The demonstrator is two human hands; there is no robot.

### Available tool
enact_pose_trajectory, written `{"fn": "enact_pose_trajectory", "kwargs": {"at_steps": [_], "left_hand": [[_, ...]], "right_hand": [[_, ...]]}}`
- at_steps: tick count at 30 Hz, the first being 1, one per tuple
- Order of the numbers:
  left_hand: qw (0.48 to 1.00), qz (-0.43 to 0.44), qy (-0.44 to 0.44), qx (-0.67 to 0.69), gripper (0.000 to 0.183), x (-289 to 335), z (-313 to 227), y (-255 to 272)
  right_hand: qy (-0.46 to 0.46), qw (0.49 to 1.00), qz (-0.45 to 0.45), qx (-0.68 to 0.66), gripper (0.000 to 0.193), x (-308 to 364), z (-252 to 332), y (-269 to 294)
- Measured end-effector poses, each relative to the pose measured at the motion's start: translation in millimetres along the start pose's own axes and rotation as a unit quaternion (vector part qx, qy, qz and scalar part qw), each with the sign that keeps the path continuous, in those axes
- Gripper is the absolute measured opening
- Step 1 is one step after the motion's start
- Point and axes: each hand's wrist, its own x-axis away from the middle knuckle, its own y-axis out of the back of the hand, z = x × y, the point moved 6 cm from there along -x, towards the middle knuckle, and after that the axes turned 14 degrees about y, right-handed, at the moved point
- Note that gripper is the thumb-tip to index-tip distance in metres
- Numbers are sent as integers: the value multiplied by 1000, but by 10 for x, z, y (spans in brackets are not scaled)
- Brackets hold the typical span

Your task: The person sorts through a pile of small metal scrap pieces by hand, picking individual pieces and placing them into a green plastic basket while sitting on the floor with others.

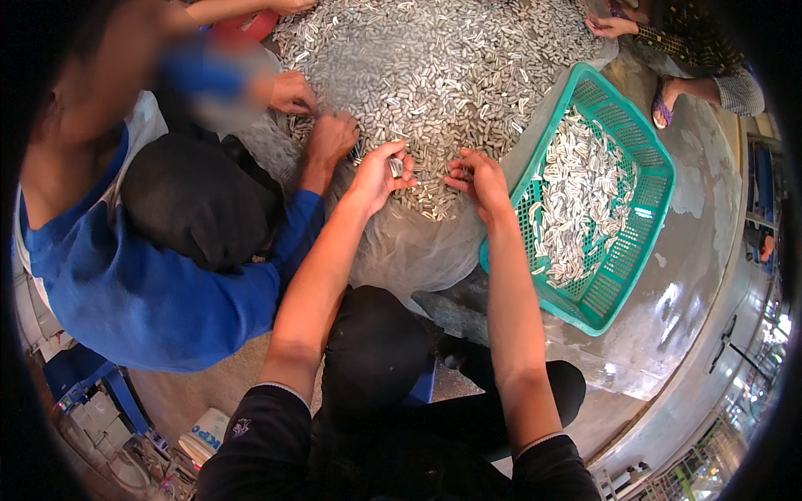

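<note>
A wide heap of small oblong metal-looking pieces (pixel 434 75), grey and silvery, spreads in front of me. Over its near edge my left hand (pixel 381 175) is curled closed, with a few of these pieces showing between thumb and fingers. Just to the right, my right hand (pixel 480 179) hovers at the heap's edge, its fingers bent in toward the thumb; whether a piece sits in them I cannot make out. Beside my right forearm stands a green plastic basket (pixel 628 280) with slotted walls, partly filled with paler pieces of the same shape.
Clear plastic sheeting (pixel 418 250) lies under the heap's near edge. Close on my left, a person in a blue top (pixel 167 292) reaches into the heap. Other people's hands are at its far left and far right (pixel 614 27). A white bucket (pixel 205 434) stands behind at the left.
</note>
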Motion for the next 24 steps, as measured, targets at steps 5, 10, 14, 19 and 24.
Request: {"fn": "enact_pose_trajectory", "kwargs": {"at_steps": [5,10,14,19,24], "left_hand": [[933,-239,-48,-265,22,-15,-55,237],[685,-315,-165,-636,25,53,-129,-127],[623,-274,-210,-701,23,-19,-127,-180],[790,-255,-171,-530,21,-33,-97,-4],[993,-49,3,-111,19,-63,68,113]], "right_hand": [[132,818,42,558,37,7,121,-192],[120,779,85,610,30,32,97,-316],[123,797,92,584,26,-26,-13,-283],[136,862,-6,487,25,-73,-35,-68],[89,949,35,300,28,-135,-114,-14]]}}
